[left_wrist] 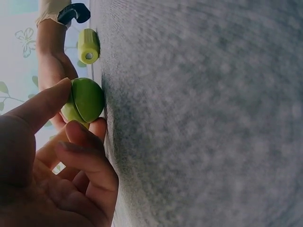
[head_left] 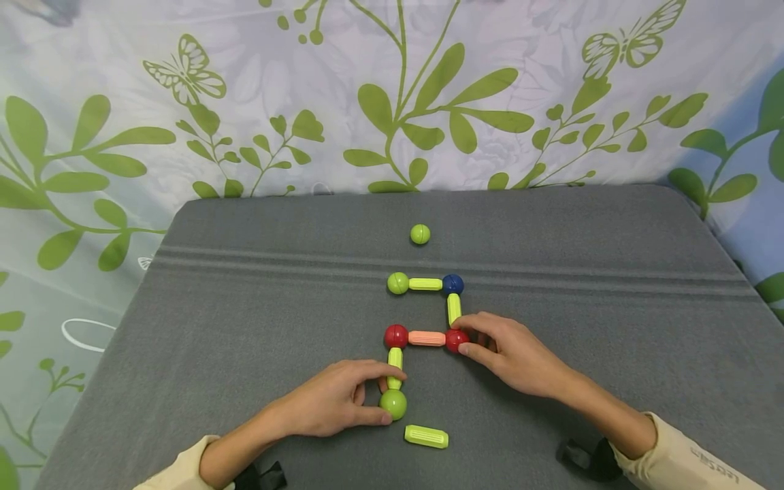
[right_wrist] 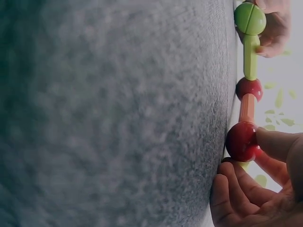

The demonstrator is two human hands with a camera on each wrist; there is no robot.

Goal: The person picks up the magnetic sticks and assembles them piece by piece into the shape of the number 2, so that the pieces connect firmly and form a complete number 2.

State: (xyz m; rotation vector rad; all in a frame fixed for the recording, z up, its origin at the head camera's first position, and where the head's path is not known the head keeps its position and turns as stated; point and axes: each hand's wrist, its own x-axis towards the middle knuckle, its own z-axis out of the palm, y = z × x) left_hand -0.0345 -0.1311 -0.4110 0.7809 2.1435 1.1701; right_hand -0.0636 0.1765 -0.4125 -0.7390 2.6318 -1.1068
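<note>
A chain of balls and ribbed rods lies on the grey table. My left hand (head_left: 335,400) pinches the large green ball (head_left: 393,405) at the near end, its index finger lying across the yellow-green rod (head_left: 395,358) above. That rod joins the left red ball (head_left: 396,336), and an orange rod (head_left: 427,338) runs on to the right red ball (head_left: 455,341). My right hand (head_left: 517,352) holds this red ball (right_wrist: 242,141) between thumb and fingers. Another yellow-green rod (head_left: 454,307) leads up to a blue ball (head_left: 452,284); its lower end is partly hidden by fingertips.
From the blue ball a yellow-green rod (head_left: 425,284) reaches left to a green ball (head_left: 398,283). One loose green ball (head_left: 420,234) sits farther back. A loose yellow-green rod (head_left: 426,436) lies near the left hand. Behind the table (head_left: 245,306) hangs a leaf-patterned cloth (head_left: 263,82).
</note>
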